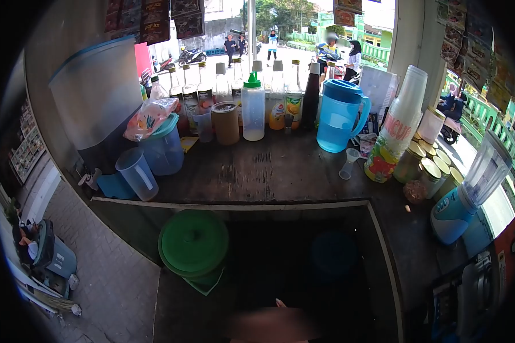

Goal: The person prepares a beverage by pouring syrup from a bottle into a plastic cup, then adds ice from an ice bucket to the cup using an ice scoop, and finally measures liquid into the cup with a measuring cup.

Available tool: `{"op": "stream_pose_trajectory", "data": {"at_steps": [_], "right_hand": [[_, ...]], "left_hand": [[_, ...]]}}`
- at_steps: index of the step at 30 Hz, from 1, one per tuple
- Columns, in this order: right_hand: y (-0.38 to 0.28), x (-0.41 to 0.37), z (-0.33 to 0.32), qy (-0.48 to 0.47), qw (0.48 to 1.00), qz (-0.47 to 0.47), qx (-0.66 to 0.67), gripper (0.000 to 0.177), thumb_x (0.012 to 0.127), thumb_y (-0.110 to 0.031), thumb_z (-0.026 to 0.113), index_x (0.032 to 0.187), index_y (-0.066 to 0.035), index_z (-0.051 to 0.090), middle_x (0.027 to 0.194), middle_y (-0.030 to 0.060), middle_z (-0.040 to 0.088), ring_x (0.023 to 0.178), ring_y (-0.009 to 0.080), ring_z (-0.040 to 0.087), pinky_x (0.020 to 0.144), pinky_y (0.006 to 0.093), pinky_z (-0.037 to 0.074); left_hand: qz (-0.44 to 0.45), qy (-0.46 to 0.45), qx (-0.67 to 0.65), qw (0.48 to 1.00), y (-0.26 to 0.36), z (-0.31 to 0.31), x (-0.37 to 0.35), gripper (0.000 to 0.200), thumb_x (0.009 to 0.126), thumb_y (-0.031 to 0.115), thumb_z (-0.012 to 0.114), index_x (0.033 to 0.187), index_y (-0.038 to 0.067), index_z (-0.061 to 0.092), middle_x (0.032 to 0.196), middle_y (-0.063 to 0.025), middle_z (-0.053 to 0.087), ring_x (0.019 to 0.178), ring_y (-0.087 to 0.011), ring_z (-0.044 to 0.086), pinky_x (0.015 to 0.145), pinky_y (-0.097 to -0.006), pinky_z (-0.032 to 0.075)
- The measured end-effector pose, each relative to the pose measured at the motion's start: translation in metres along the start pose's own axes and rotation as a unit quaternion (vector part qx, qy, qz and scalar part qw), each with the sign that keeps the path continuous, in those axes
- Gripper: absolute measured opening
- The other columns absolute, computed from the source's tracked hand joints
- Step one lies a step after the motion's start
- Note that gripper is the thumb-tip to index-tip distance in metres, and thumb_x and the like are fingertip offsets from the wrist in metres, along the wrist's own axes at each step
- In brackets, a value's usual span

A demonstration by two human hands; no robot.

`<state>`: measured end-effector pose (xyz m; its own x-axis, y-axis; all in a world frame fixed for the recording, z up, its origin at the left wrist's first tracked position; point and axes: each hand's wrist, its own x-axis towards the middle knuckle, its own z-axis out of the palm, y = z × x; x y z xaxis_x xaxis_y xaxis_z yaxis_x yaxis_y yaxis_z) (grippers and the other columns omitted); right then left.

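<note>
At the bottom middle, a blurred patch shows what seems to be my hands, with one fingertip sticking out above it. Which hand is which, and whether anything is held, cannot be made out. Nearest to them is the dark space under the counter, where a green lidded bucket stands on the left and a dim blue round container on the right. Beyond the opening lies the dark wooden counter, its surface worn in the middle.
Along the back stand several syrup bottles, a green-capped squeeze bottle and a blue pitcher. Stacked plastic cups, jars and a blender occupy the right. A measuring jug sits left. People are outside.
</note>
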<state>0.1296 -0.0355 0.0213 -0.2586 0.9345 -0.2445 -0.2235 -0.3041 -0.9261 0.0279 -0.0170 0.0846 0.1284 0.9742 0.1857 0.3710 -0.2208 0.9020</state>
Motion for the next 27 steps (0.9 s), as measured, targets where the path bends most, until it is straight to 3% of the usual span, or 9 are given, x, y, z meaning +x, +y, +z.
{"op": "stream_pose_trajectory", "data": {"at_steps": [2, 3, 6, 8, 11, 13, 15, 23, 27], "right_hand": [[0.003, 0.002, -0.009, -0.034, 0.987, 0.030, 0.156, 0.033, 0.088, -0.021, 0.055, 0.116, -0.004, 0.056, 0.096, 0.0116, 0.060, 0.108, 0.0258, 0.051, 0.117, 0.0468, 0.011], [0.007, 0.006, -0.011, -0.005, 0.998, -0.022, 0.054, 0.025, 0.090, -0.024, 0.056, 0.106, -0.006, 0.059, 0.095, 0.0110, 0.060, 0.100, 0.0253, 0.056, 0.110, 0.0446, 0.028], [0.002, 0.012, -0.006, -0.014, 0.982, -0.067, -0.175, 0.020, 0.091, -0.025, 0.056, 0.095, -0.005, 0.059, 0.083, 0.0099, 0.060, 0.085, 0.0237, 0.058, 0.110, 0.0462, 0.027], [-0.013, 0.024, 0.000, -0.027, 0.909, -0.116, -0.400, 0.023, 0.091, -0.025, 0.057, 0.083, -0.005, 0.059, 0.070, 0.0089, 0.060, 0.071, 0.0221, 0.060, 0.110, 0.0478, 0.027], [-0.034, 0.040, 0.008, -0.043, 0.701, -0.178, -0.689, 0.035, 0.092, -0.026, 0.058, 0.065, -0.004, 0.059, 0.052, 0.0073, 0.060, 0.048, 0.0196, 0.064, 0.110, 0.0503, 0.027], [-0.041, 0.045, 0.009, -0.019, 0.698, -0.171, -0.695, 0.037, 0.092, -0.028, 0.058, 0.064, -0.004, 0.059, 0.053, 0.0073, 0.061, 0.047, 0.0182, 0.063, 0.104, 0.0448, 0.035], [-0.049, 0.049, 0.011, 0.033, 0.686, -0.186, -0.703, 0.040, 0.092, -0.029, 0.058, 0.060, -0.005, 0.058, 0.052, 0.0056, 0.061, 0.043, 0.0156, 0.060, 0.085, 0.0332, 0.051], [-0.058, 0.064, 0.017, 0.043, 0.674, -0.217, -0.705, 0.040, 0.093, -0.027, 0.057, 0.058, -0.006, 0.055, 0.049, 0.0037, 0.057, 0.040, 0.0160, 0.058, 0.098, 0.0383, 0.044], [-0.058, 0.073, 0.021, 0.059, 0.679, -0.227, -0.696, 0.037, 0.092, -0.025, 0.057, 0.060, -0.006, 0.055, 0.051, 0.0052, 0.059, 0.042, 0.0172, 0.059, 0.078, 0.0337, 0.052]], "left_hand": [[-0.054, -0.046, 0.006, 0.997, 0.007, 0.001, -0.005, 0.022, 0.086, 0.007, 0.065, 0.103, -0.006, 0.059, 0.079, -0.0226, 0.062, 0.065, -0.0260, 0.064, 0.060, -0.0338, 0.049], [0.005, -0.011, 0.040, 0.999, 0.006, 0.003, -0.007, 0.025, 0.087, 0.007, 0.064, 0.108, -0.005, 0.058, 0.078, -0.0215, 0.062, 0.064, -0.0244, 0.063, 0.058, -0.0325, 0.048], [0.045, 0.011, 0.161, 0.986, 0.009, 0.021, -0.019, 0.030, 0.092, 0.009, 0.056, 0.121, 0.001, 0.057, 0.083, -0.0157, 0.061, 0.071, -0.0220, 0.060, 0.059, -0.0342, 0.046], [0.030, 0.003, 0.248, 0.968, 0.016, 0.022, -0.023, 0.033, 0.097, 0.010, 0.048, 0.128, 0.006, 0.057, 0.089, -0.0109, 0.062, 0.081, -0.0212, 0.058, 0.061, -0.0371, 0.045], [0.138, -0.013, 0.200, 0.970, 0.029, 0.015, -0.024, 0.045, 0.088, 0.013, 0.064, 0.125, -0.009, 0.049, 0.096, -0.0242, 0.064, 0.070, -0.0342, 0.065, 0.059, -0.0374, 0.048], [0.041, -0.052, -0.053, 0.996, 0.031, 0.017, -0.027, 0.043, 0.089, 0.010, 0.064, 0.128, -0.001, 0.048, 0.071, -0.0169, 0.058, 0.058, -0.0188, 0.057, 0.053, -0.0290, 0.045], [0.043, -0.075, -0.051, 0.995, 0.031, 0.016, -0.028, 0.047, 0.090, 0.010, 0.064, 0.132, 0.000, 0.044, 0.068, -0.0140, 0.053, 0.056, -0.0168, 0.053, 0.051, -0.0276, 0.043], [0.010, -0.118, -0.091, 0.989, 0.034, 0.001, -0.033, 0.051, 0.090, 0.010, 0.064, 0.135, 0.000, 0.041, 0.061, -0.0051, 0.036, 0.051, -0.0112, 0.035, 0.046, -0.0248, 0.031], [0.021, -0.089, -0.115, 0.989, 0.032, -0.001, -0.038, 0.056, 0.089, 0.009, 0.064, 0.138, 0.000, 0.039, 0.059, -0.0032, 0.033, 0.050, -0.0101, 0.032, 0.046, -0.0245, 0.029]]}}
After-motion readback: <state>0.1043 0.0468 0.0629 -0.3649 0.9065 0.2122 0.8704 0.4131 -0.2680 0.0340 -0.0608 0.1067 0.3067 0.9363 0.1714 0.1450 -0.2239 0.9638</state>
